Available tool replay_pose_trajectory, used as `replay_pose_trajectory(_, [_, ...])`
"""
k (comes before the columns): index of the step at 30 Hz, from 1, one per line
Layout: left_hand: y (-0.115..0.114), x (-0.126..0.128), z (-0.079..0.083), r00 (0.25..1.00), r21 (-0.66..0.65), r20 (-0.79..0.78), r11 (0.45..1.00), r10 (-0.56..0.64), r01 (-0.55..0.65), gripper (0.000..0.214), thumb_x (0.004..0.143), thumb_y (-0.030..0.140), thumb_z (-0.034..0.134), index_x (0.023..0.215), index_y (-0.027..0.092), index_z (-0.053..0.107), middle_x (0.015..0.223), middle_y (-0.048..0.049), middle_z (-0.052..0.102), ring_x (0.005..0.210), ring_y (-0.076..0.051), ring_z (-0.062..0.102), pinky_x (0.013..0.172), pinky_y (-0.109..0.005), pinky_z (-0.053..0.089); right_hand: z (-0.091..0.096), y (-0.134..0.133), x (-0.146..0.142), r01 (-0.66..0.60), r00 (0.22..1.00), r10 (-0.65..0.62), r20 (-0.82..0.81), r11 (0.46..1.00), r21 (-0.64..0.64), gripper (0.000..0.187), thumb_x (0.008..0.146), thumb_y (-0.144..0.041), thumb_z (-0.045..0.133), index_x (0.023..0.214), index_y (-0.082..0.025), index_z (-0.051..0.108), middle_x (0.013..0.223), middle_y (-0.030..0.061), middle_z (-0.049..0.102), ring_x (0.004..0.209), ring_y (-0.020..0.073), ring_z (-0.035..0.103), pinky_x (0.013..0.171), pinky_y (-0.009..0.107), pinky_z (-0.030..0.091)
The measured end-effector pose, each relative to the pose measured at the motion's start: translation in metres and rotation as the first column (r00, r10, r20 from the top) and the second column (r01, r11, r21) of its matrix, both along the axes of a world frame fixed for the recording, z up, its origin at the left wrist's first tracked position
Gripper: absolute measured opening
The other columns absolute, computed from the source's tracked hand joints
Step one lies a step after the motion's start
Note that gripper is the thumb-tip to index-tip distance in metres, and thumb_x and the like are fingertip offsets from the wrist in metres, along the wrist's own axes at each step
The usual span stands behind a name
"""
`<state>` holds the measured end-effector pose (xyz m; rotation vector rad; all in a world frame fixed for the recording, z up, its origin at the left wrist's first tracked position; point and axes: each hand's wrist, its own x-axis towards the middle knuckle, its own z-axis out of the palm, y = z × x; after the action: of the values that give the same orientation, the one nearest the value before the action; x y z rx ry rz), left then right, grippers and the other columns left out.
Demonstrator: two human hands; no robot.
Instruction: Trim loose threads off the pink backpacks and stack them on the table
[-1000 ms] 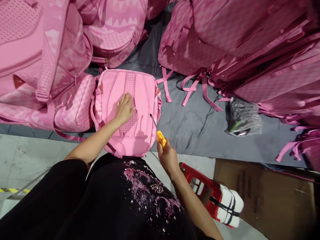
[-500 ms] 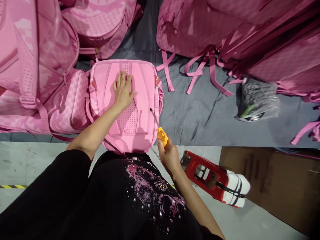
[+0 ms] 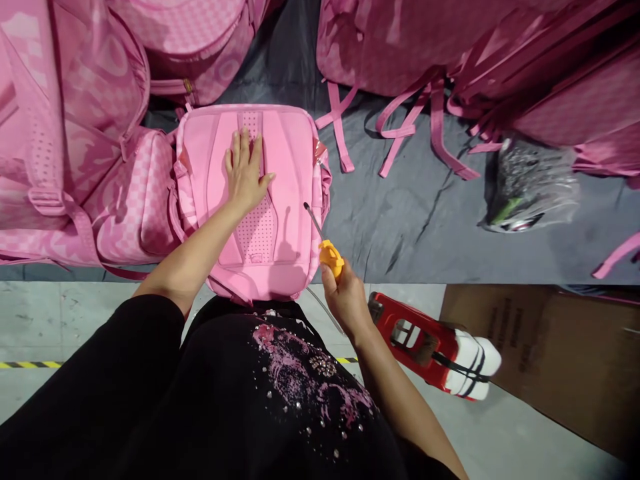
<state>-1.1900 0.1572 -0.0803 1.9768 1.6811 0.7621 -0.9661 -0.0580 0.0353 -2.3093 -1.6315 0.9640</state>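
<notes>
A pink backpack [image 3: 293, 153] lies on the grey-covered table with its padded back panel facing up. My left hand [image 3: 245, 175] rests flat on the upper middle of that panel, its fingers spread. In my right hand [image 3: 345, 293] is a yellow air blow gun [image 3: 331, 257], held by its handle at the lower right corner of the backpack. Its long thin nozzle points up and left, the dark tip over the panel's right side and apart from my left hand. A thin hose [image 3: 323, 308] runs below the backpack near my right wrist.
More pink backpacks [image 3: 100, 107] crowd the left, and others [image 3: 400, 47] stand at the back right with straps hanging down. A clear plastic bag [image 3: 535, 187] lies on the grey cover [image 3: 380, 220]. Below the table edge are a red-and-white object [image 3: 425, 347] and a cardboard box [image 3: 525, 360].
The view has shifted slightly. My right hand and the air blow gun have moved a little to the right and up. My left hand stays flat on the backpack.
</notes>
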Motion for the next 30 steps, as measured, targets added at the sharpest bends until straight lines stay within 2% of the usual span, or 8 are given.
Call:
replay_pose_trajectory(3, [0.001, -0.002, -0.003, 1.000, 0.004, 0.001, 1.000, -0.009, 0.009, 0.090, 0.087, 0.061, 0.064, 0.160, 0.024, 0.026, 0.173, -0.0087, 0.004, 0.159, -0.030, -0.010, 0.125, -0.057, -0.010, -0.003, -0.005, 0.000, 0.025, 0.994, -0.024, -0.109, 1.000, 0.010, 0.051, 0.095, -0.051, 0.043, 0.124, -0.013, 0.058, 0.088, 0.0117, 0.072, 0.077, 0.0256, 0.067, 0.066, 0.032, 0.046])
replay_pose_trajectory(6, [0.001, -0.002, -0.003, 1.000, 0.005, -0.004, 1.000, -0.007, 0.007, 0.090, 0.087, 0.061, 0.063, 0.160, 0.022, 0.027, 0.173, -0.0094, 0.004, 0.159, -0.030, -0.011, 0.126, -0.056, -0.010, -0.005, -0.006, 0.000, 0.146, 0.952, -0.147, -0.270, 0.989, -0.026, 0.053, 0.094, -0.055, 0.047, 0.126, -0.014, 0.056, 0.074, 0.0048, 0.065, 0.063, 0.0197, 0.061, 0.056, 0.029, 0.047])
replay_pose_trajectory(9, [-0.001, -0.002, 0.000, 1.000, 0.003, 0.007, 1.000, -0.004, 0.004, 0.089, 0.087, 0.062, 0.062, 0.159, 0.021, 0.029, 0.172, -0.0099, 0.007, 0.159, -0.030, -0.010, 0.126, -0.055, -0.010, -0.006, -0.003, 0.001, 0.296, 0.811, -0.330, -0.482, 0.944, -0.149, 0.056, 0.089, -0.064, 0.053, 0.120, -0.017, 0.052, 0.056, -0.0076, 0.045, 0.044, 0.0127, 0.043, 0.041, 0.025, 0.041])
replay_pose_trajectory(12, [-0.002, -0.002, 0.005, 1.000, -0.007, 0.029, 1.000, 0.000, 0.000, 0.088, 0.086, 0.064, 0.061, 0.159, 0.024, 0.032, 0.172, -0.0084, 0.011, 0.159, -0.029, -0.010, 0.127, -0.054, -0.009, -0.007, -0.001, 0.002, 0.336, 0.653, -0.397, -0.645, 0.915, -0.223, 0.061, 0.081, -0.073, 0.060, 0.110, -0.022, 0.047, 0.052, -0.0131, 0.035, 0.040, 0.0095, 0.034, 0.036, 0.022, 0.038])
replay_pose_trajectory(17, [-0.002, -0.002, 0.006, 1.000, -0.019, 0.026, 1.000, -0.001, 0.002, 0.089, 0.086, 0.066, 0.060, 0.159, 0.025, 0.031, 0.172, -0.0072, 0.010, 0.158, -0.028, -0.013, 0.128, -0.056, -0.008, -0.014, -0.004, 0.003, 0.361, 0.554, -0.450, -0.701, 0.888, -0.285, 0.058, 0.075, -0.075, 0.068, 0.089, -0.025, 0.041, 0.050, -0.0136, 0.035, 0.039, 0.0077, 0.034, 0.034, 0.021, 0.038])
replay_pose_trajectory(24, [-0.003, -0.001, 0.010, 0.997, -0.064, -0.072, 0.998, -0.004, 0.000, 0.088, 0.090, 0.065, 0.053, 0.162, 0.025, 0.023, 0.172, -0.0051, 0.005, 0.156, -0.026, -0.020, 0.128, -0.058, -0.006, -0.018, -0.008, 0.010, 0.342, 0.397, -0.511, -0.763, 0.853, -0.394, 0.056, 0.078, -0.074, 0.067, 0.086, -0.025, 0.041, 0.053, -0.0123, 0.034, 0.040, 0.0072, 0.032, 0.037, 0.021, 0.039])
replay_pose_trajectory(27, [-0.003, 0.000, 0.010, 0.991, -0.071, -0.137, 0.997, -0.013, 0.003, 0.089, 0.091, 0.066, 0.050, 0.163, 0.026, 0.017, 0.172, -0.0036, 0.003, 0.155, -0.025, -0.023, 0.129, -0.058, -0.006, -0.019, -0.004, 0.013, 0.339, 0.392, -0.509, -0.766, 0.854, -0.394, 0.055, 0.078, -0.073, 0.067, 0.087, -0.025, 0.042, 0.053, -0.0123, 0.035, 0.040, 0.0072, 0.032, 0.037, 0.022, 0.039])
replay_pose_trajectory(30, [-0.002, 0.001, 0.008, 0.986, -0.011, -0.167, 1.000, 0.000, -0.002, 0.089, 0.092, 0.068, 0.048, 0.163, 0.029, 0.013, 0.172, -0.0019, 0.002, 0.155, -0.023, -0.023, 0.129, -0.058, -0.005, -0.019, 0.002, 0.016, 0.316, 0.470, -0.472, -0.746, 0.879, -0.357, 0.056, 0.077, -0.073, 0.068, 0.086, -0.025, 0.042, 0.050, -0.0129, 0.035, 0.038, 0.0078, 0.033, 0.036, 0.023, 0.040])
